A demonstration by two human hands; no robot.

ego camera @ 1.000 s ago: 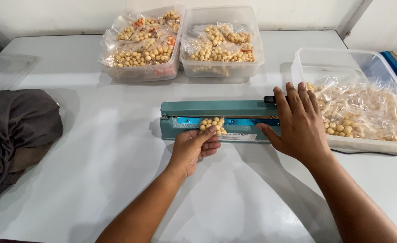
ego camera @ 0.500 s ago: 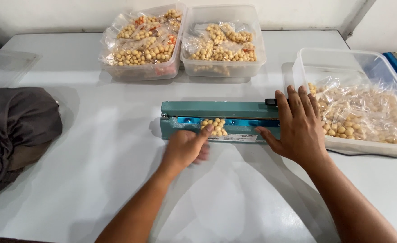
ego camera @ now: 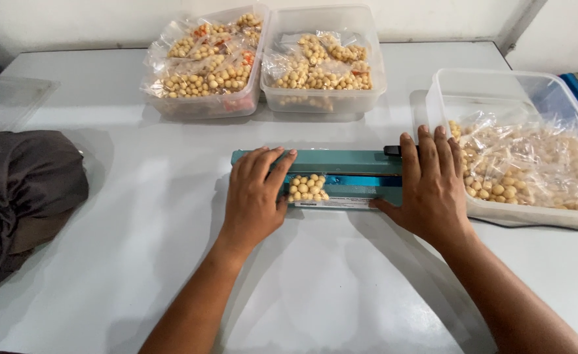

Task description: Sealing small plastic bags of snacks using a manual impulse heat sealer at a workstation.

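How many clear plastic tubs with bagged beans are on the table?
3. Two stand side by side at the far edge: the left tub and the middle tub. The third tub is beside the right hand, near the teal sealer.

At frame centre, both hands press flat on a teal sealer (ego camera: 341, 172): left hand (ego camera: 256, 196) on its left end, right hand (ego camera: 431, 187) on its right. A bag of beans (ego camera: 307, 188) lies between them. 3 tubs of bagged beans stand on the counter (ego camera: 138, 216).
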